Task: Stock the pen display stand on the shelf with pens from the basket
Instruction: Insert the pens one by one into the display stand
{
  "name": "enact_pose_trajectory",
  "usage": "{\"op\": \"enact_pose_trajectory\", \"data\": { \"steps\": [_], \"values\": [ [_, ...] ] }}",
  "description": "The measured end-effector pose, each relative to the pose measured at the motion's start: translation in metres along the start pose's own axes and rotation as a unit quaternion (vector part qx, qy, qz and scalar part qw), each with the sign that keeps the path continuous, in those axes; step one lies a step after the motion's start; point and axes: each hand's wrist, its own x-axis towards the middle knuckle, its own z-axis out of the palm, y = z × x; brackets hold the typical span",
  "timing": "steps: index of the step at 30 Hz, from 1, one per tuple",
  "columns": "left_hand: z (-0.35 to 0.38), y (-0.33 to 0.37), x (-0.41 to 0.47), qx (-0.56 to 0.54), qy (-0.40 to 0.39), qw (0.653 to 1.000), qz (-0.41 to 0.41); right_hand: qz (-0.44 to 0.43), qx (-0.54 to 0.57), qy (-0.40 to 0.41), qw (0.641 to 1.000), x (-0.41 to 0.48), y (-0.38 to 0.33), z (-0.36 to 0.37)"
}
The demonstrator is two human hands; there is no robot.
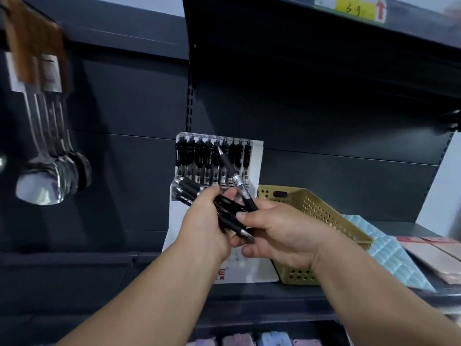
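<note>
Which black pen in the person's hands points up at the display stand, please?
The single black pen pinched by the right hand; the black pen bundle in the left hand lies crosswise.

A white display stand [255, 158] stood on the dark shelf [249, 293], racked pens [199, 156] upright in its clear slots. A tan perforated basket [324, 211] sat just right of it. The left hand [204, 228] held a bundle of black pens [227, 216]; the right hand [282, 233] pinched a single pen [235, 179], tip tilted up-left before the rack.

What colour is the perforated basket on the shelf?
The basket is mustard tan, seen in the head view.
</note>
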Motion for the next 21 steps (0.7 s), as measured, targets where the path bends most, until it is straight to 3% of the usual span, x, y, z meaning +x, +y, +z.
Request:
{"op": "enact_pose_trajectory", "data": {
  "steps": [2, 6, 8, 16, 21],
  "values": [
    [-0.010, 0.008, 0.001, -0.019, 0.030, 0.999, 0.031, 0.004, 0.007, 0.011, 1.000, 0.002, 0.002, 0.005],
    [-0.027, 0.030, 0.000, -0.046, 0.063, 0.994, 0.076, -0.040, 0.000, 0.146, 0.989, 0.003, -0.006, -0.002],
    [-0.032, 0.036, -0.004, -0.038, 0.062, 0.994, 0.077, -0.060, -0.013, 0.176, 0.982, 0.003, -0.011, -0.006],
    [-0.026, 0.041, -0.007, 0.089, 0.034, 0.993, 0.065, -0.051, 0.004, 0.178, 0.983, 0.011, -0.020, 0.000],
    [-0.018, 0.044, -0.002, 0.142, 0.015, 0.986, 0.084, -0.090, 0.034, 0.184, 0.978, 0.013, -0.034, -0.007]
  ]
}}
